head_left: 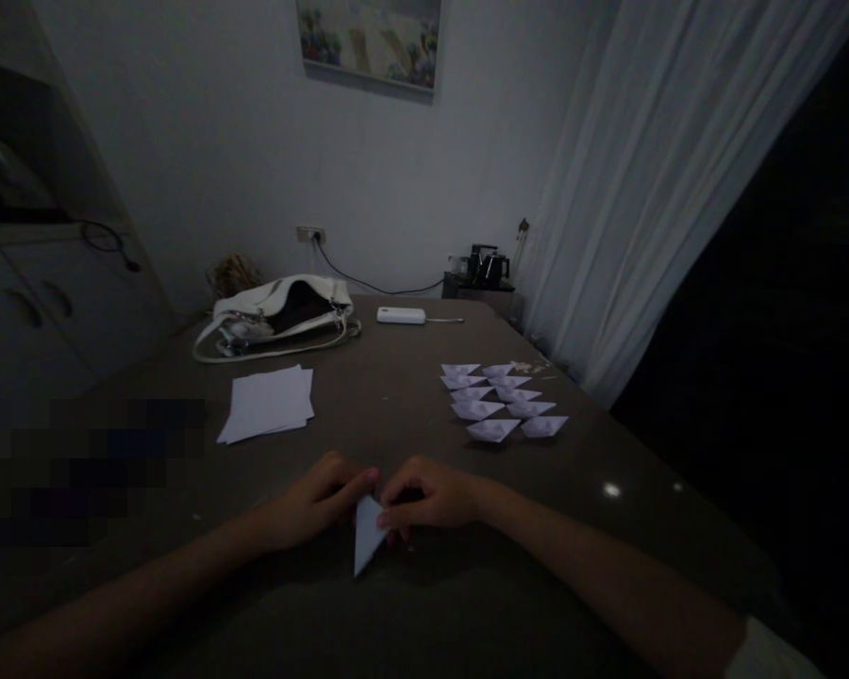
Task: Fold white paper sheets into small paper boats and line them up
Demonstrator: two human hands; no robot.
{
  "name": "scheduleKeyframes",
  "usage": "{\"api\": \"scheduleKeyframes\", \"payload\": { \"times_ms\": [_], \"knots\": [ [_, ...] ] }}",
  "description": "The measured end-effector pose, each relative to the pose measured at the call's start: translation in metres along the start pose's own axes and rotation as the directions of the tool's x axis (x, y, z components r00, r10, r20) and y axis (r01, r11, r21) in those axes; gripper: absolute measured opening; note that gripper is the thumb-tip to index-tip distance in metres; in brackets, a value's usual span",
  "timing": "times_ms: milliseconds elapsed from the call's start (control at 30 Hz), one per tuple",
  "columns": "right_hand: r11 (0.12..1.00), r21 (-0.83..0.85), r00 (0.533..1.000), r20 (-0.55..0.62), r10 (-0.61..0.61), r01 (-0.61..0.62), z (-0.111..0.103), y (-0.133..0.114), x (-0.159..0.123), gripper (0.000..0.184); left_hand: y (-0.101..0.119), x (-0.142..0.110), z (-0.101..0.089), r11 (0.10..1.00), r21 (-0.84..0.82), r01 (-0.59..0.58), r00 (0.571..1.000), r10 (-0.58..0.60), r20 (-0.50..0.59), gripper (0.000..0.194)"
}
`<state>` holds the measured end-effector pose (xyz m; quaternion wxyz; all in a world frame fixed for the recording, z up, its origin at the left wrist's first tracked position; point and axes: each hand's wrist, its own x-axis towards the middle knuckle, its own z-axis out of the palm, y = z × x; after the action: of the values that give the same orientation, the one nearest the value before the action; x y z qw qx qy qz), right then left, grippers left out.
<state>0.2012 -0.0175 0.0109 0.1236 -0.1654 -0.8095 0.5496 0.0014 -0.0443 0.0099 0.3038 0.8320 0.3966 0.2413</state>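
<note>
At the near middle of the table [368,377], the left hand [329,497] and the right hand [435,492] both pinch the folded paper [369,534] between thumb and fingers, so its edges should be held aligned and pressed evenly.

paper stack [269,404] left of paper boats [518,396], bag [265,300] behind stack, all on table [374,429]

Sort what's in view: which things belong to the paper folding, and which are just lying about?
Likely part of the work:
- folded piece in the fingers
- flat sheets
- ten paper boats

Apparently just lying about:
- white bag
- small white device
- black kettle
</note>
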Motion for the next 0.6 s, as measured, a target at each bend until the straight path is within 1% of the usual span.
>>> {"api": "scheduleKeyframes", "payload": {
  "times_ms": [33,100,133,200,267,300,400,433,500,600],
  "knots": [
    [1.0,0.018,0.999,0.029,0.013,-0.014,-0.001,-0.001,0.0,0.023,0.0,0.0,0.0,1.0,-0.009,0.016,1.0,-0.016,0.022,0.053],
    [0.998,0.056,0.998,0.05,0.038,-0.041,-0.001,-0.001,0.001,0.022,0.0,0.001,0.001,0.999,-0.018,0.045,0.996,-0.044,0.071,0.053],
    [0.996,0.07,0.997,0.05,0.05,-0.054,-0.001,-0.001,0.001,0.021,0.0,0.001,0.001,0.998,-0.016,0.061,0.995,-0.059,0.082,0.054],
    [0.993,0.088,0.996,0.051,0.071,-0.075,-0.002,0.003,0.003,0.02,0.0,0.001,0.001,0.997,-0.014,0.073,0.995,-0.072,0.067,0.056],
    [0.991,0.106,0.996,0.045,0.081,-0.085,-0.003,0.006,0.004,0.018,-0.001,0.0,0.0,0.998,-0.031,0.056,0.997,-0.055,0.046,0.058],
    [0.989,0.116,0.996,0.037,0.083,-0.087,-0.003,0.008,0.004,0.018,-0.001,0.0,0.0,0.998,-0.053,0.039,0.998,-0.037,0.053,0.058],
    [0.99,0.118,0.997,-0.011,0.082,-0.08,-0.003,0.011,0.003,0.02,-0.002,0.002,-0.002,0.993,-0.117,0.027,0.992,-0.012,0.124,0.055],
    [0.992,0.102,0.996,-0.04,0.079,-0.075,-0.002,0.011,0.002,0.023,-0.002,0.002,-0.002,0.991,-0.126,0.035,0.991,-0.018,0.134,0.055],
    [0.998,0.029,0.992,-0.11,0.06,-0.057,-0.001,0.01,0.002,0.028,-0.002,0.004,-0.002,0.992,-0.118,0.044,0.993,-0.031,0.115,0.054],
    [0.99,-0.139,0.976,-0.216,-0.025,-0.006,0.001,0.007,0.001,0.03,0.0,0.006,-0.002,0.995,-0.094,0.024,0.996,-0.016,0.083,0.053]
  ]
}}
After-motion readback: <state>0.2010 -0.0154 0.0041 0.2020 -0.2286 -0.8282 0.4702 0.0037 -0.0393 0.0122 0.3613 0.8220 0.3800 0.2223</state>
